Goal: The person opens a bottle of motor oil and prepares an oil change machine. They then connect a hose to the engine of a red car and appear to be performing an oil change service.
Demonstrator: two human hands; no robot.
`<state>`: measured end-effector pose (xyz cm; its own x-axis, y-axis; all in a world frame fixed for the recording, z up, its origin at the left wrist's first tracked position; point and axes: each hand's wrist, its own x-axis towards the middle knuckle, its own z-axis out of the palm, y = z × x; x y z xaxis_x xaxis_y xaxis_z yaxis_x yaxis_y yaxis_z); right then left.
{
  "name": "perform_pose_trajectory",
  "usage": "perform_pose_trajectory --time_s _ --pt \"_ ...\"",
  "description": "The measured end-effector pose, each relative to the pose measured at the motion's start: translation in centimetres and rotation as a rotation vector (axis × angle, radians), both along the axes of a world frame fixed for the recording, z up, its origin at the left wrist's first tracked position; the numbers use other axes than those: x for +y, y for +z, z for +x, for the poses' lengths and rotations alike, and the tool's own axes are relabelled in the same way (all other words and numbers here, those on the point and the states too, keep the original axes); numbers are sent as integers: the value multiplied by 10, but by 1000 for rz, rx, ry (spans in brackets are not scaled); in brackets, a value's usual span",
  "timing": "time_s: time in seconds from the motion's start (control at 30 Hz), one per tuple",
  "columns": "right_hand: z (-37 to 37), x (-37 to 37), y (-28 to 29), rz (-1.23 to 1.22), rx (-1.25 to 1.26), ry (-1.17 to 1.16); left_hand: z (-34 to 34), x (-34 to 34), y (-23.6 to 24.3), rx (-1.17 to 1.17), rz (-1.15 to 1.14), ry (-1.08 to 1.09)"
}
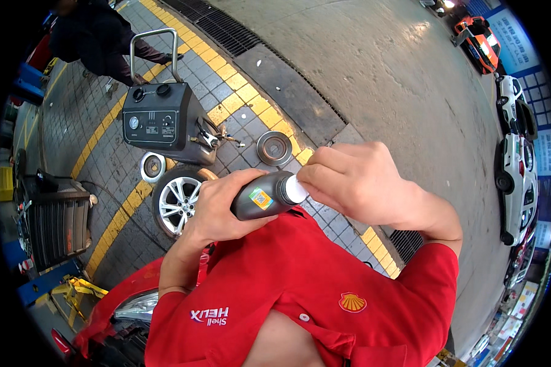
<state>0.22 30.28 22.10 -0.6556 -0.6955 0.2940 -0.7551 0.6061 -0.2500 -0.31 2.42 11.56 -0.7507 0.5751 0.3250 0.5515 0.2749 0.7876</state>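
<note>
My left hand (223, 205) grips a dark grey plastic bottle (251, 205) lying tilted at chest height, with an orange, green and white label on its side. The bottle's threaded neck points to the right. My right hand (340, 180) has its fingers pinched on a round white piece (295, 192) at the mouth of the neck; whether this is a seal or an insert I cannot tell. My red shirt (269, 257) fills the lower middle of the view, under both hands.
Beyond my hands stand a black wheeled machine (156, 125) with hoses, a wheel (177, 205) and two metal discs (274, 148). A person in dark clothes (92, 37) is upper left. A grille part (58, 226) and red car (110, 309) are left, parked cars (513, 183) right.
</note>
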Motion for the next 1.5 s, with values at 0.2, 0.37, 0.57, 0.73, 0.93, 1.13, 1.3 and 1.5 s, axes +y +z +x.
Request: perform_pose_trajectory --time_s 0.2,0.37,0.57,0.73,0.93,1.13,1.3,1.5 --pt "4 -2 -4 -36 -76 -21 0 0 -3 -9 48 3" --pt "1 11 12 -130 -419 -1 -1 -1 0 -3 87 59" --pt "-11 43 32 -191 -471 -171 1 -8 -6 -42 56 66" --pt "-14 50 8 133 -179 -376 -1 -5 -6 -28 97 32" --pt "-1 11 -6 -343 -739 -38 -2 -1 -7 -94 87 -56" --pt "-4 2 -4 -420 -1310 -48 -1 1 -13 -141 -39 -140" --pt "-4 2 -14 -505 -1492 -117 -2 5 -23 -362 19 -193" --pt "-8 -3 -22 -476 -1541 -184 -2 7 -28 -402 14 -190"
